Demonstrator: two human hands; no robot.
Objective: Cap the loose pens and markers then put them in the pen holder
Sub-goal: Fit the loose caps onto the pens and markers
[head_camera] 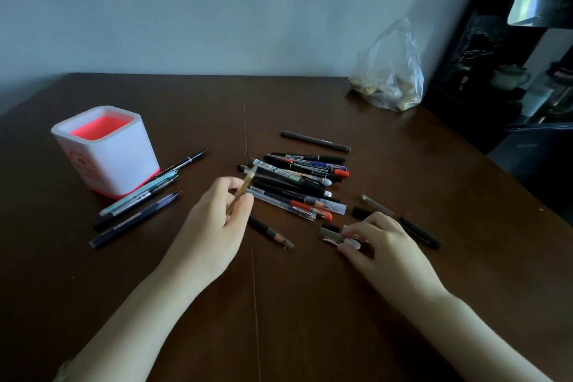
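Head: red-lined pen holder [124, 158]; left fingers [228, 187] around yellow pen [245, 183], right fingers [369, 225] around cap [353, 244].

A plain pale grey-blue wall [217, 9] runs behind a dark brown wooden table [310, 319], whose polished top shows a thin seam [255, 273] down its middle and a soft sheen in dim, cool light. A clear plastic bag [390, 71] holding pale lumps sits at the table's far right corner. Just beside it stands a glossy black cabinet [471, 56], with a small pale green pot [510, 77] on a shelf.
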